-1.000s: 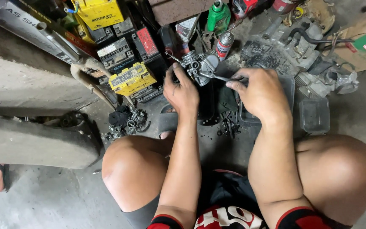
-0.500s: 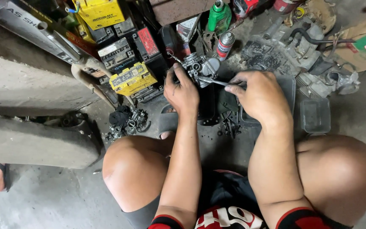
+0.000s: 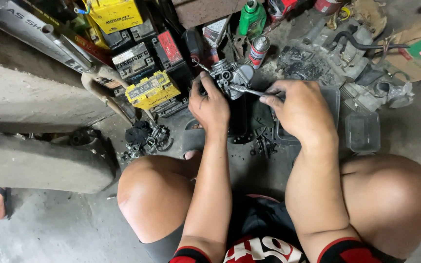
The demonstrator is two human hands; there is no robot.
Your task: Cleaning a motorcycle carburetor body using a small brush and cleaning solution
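My left hand (image 3: 211,104) grips a small grey metal carburetor (image 3: 230,75) from below and holds it up over the floor. My right hand (image 3: 300,109) pinches a slim metal tool (image 3: 247,90) whose tip rests against the carburetor's right side. Both forearms reach forward between my bent knees. The lower part of the carburetor is hidden behind my left fingers.
Several old batteries, one yellow (image 3: 152,90), lie at the upper left by a concrete step (image 3: 30,165). A spray can (image 3: 258,50) and a green bottle (image 3: 252,17) stand behind. An engine block (image 3: 347,58), dark plastic trays (image 3: 362,131) and small loose parts (image 3: 144,139) litter the floor.
Both hands stay on the carburetor and tool; the tool tip has shifted slightly against the carburetor. Nothing was let go or picked up.
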